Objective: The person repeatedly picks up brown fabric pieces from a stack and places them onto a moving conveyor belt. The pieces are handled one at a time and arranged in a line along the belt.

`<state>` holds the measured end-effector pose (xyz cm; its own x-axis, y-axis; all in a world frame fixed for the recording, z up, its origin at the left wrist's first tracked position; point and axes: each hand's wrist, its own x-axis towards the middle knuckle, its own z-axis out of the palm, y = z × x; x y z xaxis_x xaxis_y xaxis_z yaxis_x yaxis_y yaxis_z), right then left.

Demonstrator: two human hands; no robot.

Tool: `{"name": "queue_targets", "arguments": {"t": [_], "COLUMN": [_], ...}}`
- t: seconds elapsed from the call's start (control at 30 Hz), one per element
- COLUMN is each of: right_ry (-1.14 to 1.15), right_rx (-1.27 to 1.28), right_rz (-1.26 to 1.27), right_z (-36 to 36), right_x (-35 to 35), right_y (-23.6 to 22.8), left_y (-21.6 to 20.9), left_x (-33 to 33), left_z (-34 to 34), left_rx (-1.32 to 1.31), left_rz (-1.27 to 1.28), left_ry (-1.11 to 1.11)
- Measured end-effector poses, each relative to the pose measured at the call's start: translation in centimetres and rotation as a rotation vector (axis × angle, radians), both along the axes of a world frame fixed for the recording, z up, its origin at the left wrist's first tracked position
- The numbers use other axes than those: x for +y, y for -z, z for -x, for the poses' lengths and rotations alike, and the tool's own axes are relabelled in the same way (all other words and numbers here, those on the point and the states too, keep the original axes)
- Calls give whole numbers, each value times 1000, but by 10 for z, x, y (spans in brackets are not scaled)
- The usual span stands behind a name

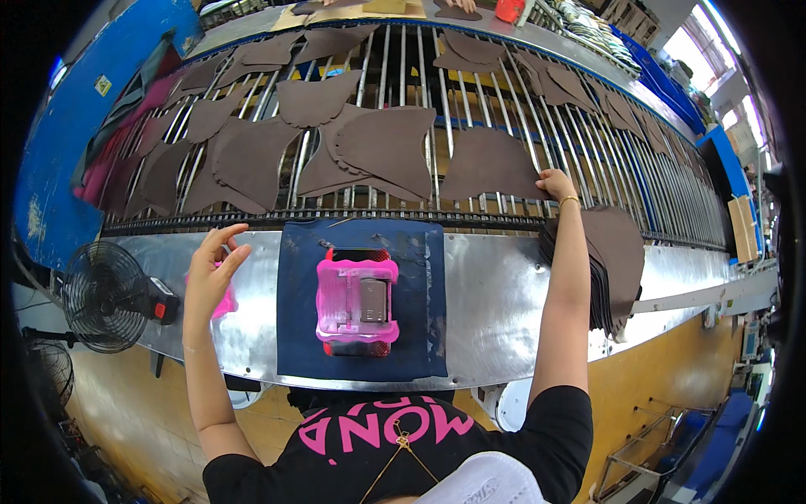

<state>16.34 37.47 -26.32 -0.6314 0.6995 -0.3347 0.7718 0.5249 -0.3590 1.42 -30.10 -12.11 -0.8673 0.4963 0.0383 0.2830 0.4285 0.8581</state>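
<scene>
My right hand [557, 184] reaches across to the bar conveyor, its fingers pinched at the right edge of a flat, dark brown, rounded cut piece [489, 164] that looks like leather. My left hand [220, 256] is raised over the left side of the metal table, fingers loosely bent with the thumb apart, holding nothing. Partly behind that wrist is a pink object [225, 302]. Between my arms, a bright pink frame-shaped object [336, 294] with a brown roll [374, 301] in it sits on a dark blue mat [420, 336]. Under my right forearm lies a stack of brown pieces [617, 252].
More brown pieces [386, 147] lie in overlapping groups along the conveyor bars [579, 160]. A black fan [105, 296] stands at the table's left end, below a blue machine housing [80, 126]. Another person's hand [460, 4] shows at the far side. A pale bar [705, 296] juts in at right.
</scene>
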Motion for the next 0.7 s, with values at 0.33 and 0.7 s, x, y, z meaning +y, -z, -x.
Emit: {"name": "queue_targets", "arguments": {"t": [0.33,0.7], "right_ry": [245,864], "right_rx": [487,70], "right_rz": [-951,-671], "right_z": [-112,-275], "right_x": [-101,-136], "right_y": [-114,-71], "left_y": [9,10], "left_x": [12,25], "left_z": [-4,-16], "left_rx": [-82,-173], "left_rz": [-61,-125], "left_ry": [69,158]}}
